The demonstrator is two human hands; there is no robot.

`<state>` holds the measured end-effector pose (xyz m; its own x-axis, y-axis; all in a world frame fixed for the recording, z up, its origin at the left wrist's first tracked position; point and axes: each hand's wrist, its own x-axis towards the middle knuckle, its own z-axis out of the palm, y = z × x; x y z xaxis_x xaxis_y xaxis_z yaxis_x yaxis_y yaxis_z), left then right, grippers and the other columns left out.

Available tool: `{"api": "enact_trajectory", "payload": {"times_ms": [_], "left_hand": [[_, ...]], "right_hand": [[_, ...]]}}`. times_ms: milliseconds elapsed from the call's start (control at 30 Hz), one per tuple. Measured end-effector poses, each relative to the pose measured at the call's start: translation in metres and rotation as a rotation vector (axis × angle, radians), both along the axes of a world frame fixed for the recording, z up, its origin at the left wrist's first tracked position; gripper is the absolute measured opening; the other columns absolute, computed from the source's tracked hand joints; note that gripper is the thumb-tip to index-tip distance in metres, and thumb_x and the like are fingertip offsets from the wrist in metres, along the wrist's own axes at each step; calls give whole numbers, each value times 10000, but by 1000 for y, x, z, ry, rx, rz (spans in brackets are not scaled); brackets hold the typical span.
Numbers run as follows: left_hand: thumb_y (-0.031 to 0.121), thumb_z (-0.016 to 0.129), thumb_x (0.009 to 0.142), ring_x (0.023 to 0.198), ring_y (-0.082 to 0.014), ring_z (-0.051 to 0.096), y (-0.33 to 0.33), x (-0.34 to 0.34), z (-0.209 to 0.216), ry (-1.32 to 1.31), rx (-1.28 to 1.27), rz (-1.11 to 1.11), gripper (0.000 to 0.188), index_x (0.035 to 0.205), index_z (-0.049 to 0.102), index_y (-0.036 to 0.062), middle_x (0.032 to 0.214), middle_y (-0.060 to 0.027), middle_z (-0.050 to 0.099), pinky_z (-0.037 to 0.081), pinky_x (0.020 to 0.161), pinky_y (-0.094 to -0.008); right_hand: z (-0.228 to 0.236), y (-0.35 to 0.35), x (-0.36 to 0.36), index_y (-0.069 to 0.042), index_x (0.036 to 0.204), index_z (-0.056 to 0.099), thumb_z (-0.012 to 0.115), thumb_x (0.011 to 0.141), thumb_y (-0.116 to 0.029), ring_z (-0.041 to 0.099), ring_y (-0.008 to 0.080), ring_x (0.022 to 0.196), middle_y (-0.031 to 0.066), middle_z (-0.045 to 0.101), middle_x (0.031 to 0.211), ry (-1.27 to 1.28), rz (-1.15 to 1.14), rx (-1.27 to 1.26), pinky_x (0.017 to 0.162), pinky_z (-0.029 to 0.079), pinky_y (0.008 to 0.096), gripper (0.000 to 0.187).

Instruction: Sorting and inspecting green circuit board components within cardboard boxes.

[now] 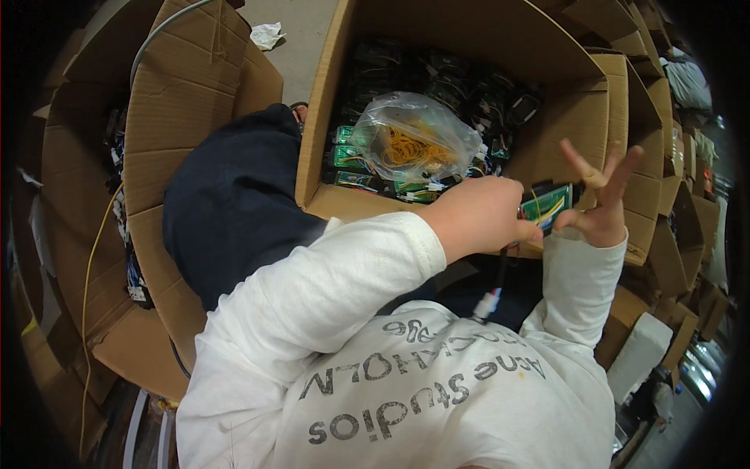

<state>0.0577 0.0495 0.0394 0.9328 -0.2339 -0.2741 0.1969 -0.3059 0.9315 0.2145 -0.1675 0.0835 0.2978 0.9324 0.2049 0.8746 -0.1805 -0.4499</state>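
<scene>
My left hand is closed on one end of a green circuit board with yellow and white wires on its face. From under that hand a dark cable hangs down to a white connector. My right hand is at the board's other end, fingers spread wide; its thumb is close to the board's edge, and I cannot tell whether they touch. Beyond my left hand, a clear plastic bag of thin yellow bands lies on several boards inside an open cardboard box.
Another tall cardboard box stands at the left, with more wired parts beside its wall. Cardboard boxes crowd the right side. A white block is at the lower right. Crumpled paper lies on the floor.
</scene>
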Motion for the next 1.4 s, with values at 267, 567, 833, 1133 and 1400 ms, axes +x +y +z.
{"api": "enact_trajectory", "payload": {"times_ms": [267,567,833,1133,1400], "left_hand": [[540,733,865,851,-365,727,-7,-1,-28,7,212,-139,568,998,687,-10,863,-178,735,565,747,-462],[321,673,934,1059,-356,672,-27,18,-48,-512,417,295,358,1131,665,23,1145,-191,685,522,902,-456],[170,619,921,985,-327,657,-46,0,-60,-381,286,-38,145,996,668,56,1002,-108,667,499,864,-468],[196,615,896,886,-260,684,-59,-38,-66,-610,471,-235,153,987,677,89,934,-74,687,488,797,-403],[235,596,967,1048,-322,697,-66,-59,-54,-341,728,-408,480,1396,538,31,1162,-141,721,464,903,-525]], "right_hand": [[-40,-5,-7,-46,1653,-32,962,665,-275,666,180,828,80,667,802,502,33,-273,1005,469,305,1420],[-33,-41,42,-79,1585,395,802,828,-43,659,157,937,101,697,1163,719,-419,-107,855,515,291,860],[-55,-201,191,-16,1480,389,579,1039,-143,666,350,1145,224,517,1452,834,-1039,815,1046,548,526,497],[-152,10,35,-57,1408,592,629,1010,-159,622,164,1169,74,693,1237,929,-440,-409,1005,487,317,412],[-240,98,-30,-132,1359,643,610,1017,-335,445,379,1408,184,463,1544,467,69,-691,1180,353,458,399]]}}
